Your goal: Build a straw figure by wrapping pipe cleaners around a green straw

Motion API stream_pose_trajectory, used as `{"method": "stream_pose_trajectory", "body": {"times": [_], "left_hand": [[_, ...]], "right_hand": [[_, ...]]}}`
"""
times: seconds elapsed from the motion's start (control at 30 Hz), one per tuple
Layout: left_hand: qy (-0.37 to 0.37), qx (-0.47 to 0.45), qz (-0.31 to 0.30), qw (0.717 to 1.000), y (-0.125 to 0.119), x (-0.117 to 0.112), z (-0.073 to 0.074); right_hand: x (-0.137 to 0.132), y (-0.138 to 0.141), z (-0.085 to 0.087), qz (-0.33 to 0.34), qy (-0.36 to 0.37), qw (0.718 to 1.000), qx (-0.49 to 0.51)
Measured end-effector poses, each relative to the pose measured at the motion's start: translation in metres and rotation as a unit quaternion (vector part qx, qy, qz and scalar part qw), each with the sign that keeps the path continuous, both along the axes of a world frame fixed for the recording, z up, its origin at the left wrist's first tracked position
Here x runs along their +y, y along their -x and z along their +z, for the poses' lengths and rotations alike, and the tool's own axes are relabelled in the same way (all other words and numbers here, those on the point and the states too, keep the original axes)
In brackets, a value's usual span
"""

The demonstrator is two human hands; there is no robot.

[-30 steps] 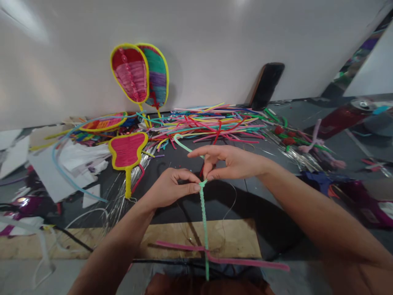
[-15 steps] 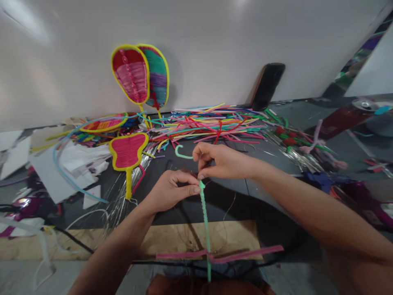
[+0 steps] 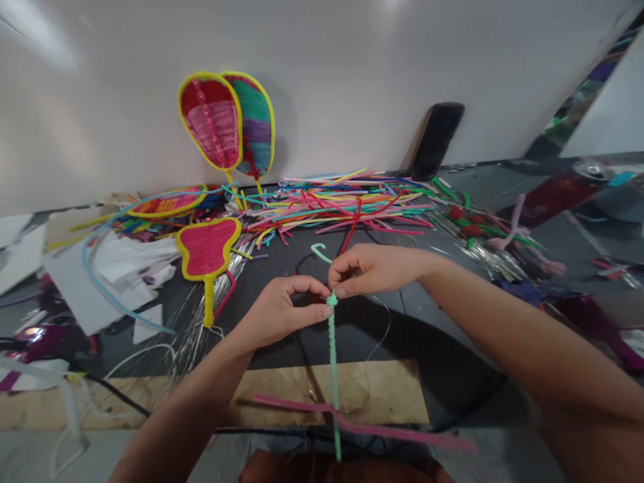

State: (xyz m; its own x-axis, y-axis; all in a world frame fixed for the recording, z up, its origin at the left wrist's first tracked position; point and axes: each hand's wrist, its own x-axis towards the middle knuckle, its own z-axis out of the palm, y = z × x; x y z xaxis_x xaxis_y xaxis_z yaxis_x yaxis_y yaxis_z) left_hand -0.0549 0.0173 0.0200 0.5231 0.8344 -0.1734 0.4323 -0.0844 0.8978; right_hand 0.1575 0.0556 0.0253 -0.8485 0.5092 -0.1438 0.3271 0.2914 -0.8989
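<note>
My left hand (image 3: 282, 312) pinches the top of a mint-green twisted pipe-cleaner stem (image 3: 333, 365) that runs down toward me. My right hand (image 3: 375, 268) meets it from the right, fingers pinched on the stem's loose green end (image 3: 318, 251), which curls up beyond the fingers. A pink pipe cleaner (image 3: 382, 429) crosses the stem low down like a bar. A thin clear wire (image 3: 377, 335) loops beside the stem.
A heap of coloured pipe cleaners (image 3: 342, 201) lies behind the hands. Woven fans (image 3: 226, 124) lean on the white wall; another pink fan (image 3: 207, 251) lies flat. A dark phone (image 3: 435, 137) leans on the wall. White papers (image 3: 95, 275) at left, a red can (image 3: 558, 194) at right.
My right hand has closed from spread fingers into a pinch and wound the loose green end round the stem top; the free tail has grown shorter.
</note>
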Motion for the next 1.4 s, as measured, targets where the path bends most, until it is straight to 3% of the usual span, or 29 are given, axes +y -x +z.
{"method": "stream_pose_trajectory", "body": {"times": [0.13, 0.33, 0.47, 0.6, 0.7, 0.9, 1.23, 1.4], "left_hand": [[-0.003, 0.001, -0.004, 1.0, -0.001, 0.001, 0.004], [0.001, -0.017, -0.027, 0.999, -0.003, 0.004, 0.005], [0.01, -0.035, -0.018, 0.999, -0.004, 0.003, 0.002], [0.027, -0.069, -0.009, 0.997, -0.002, 0.001, -0.002], [0.029, -0.077, -0.008, 0.997, -0.001, 0.0, -0.005], [-0.005, -0.056, -0.007, 0.998, -0.003, -0.002, -0.002], [-0.137, 0.012, -0.026, 0.99, -0.007, -0.008, 0.012], [-0.129, 0.035, -0.02, 0.991, -0.007, -0.008, 0.009]], "right_hand": [[0.0, -0.001, 0.013, -0.009, -0.031, 0.999, -0.026], [-0.008, 0.003, 0.031, 0.01, -0.175, 0.984, -0.013], [-0.01, 0.009, 0.03, -0.001, -0.184, 0.983, 0.017], [-0.007, 0.009, 0.019, -0.078, -0.092, 0.993, -0.006], [-0.004, 0.007, 0.002, -0.084, 0.026, 0.996, 0.024], [-0.007, 0.007, -0.026, -0.089, 0.236, 0.961, 0.11], [-0.016, 0.008, -0.035, -0.137, 0.311, 0.93, 0.141], [-0.019, 0.009, -0.038, -0.147, 0.326, 0.923, 0.139]]}}
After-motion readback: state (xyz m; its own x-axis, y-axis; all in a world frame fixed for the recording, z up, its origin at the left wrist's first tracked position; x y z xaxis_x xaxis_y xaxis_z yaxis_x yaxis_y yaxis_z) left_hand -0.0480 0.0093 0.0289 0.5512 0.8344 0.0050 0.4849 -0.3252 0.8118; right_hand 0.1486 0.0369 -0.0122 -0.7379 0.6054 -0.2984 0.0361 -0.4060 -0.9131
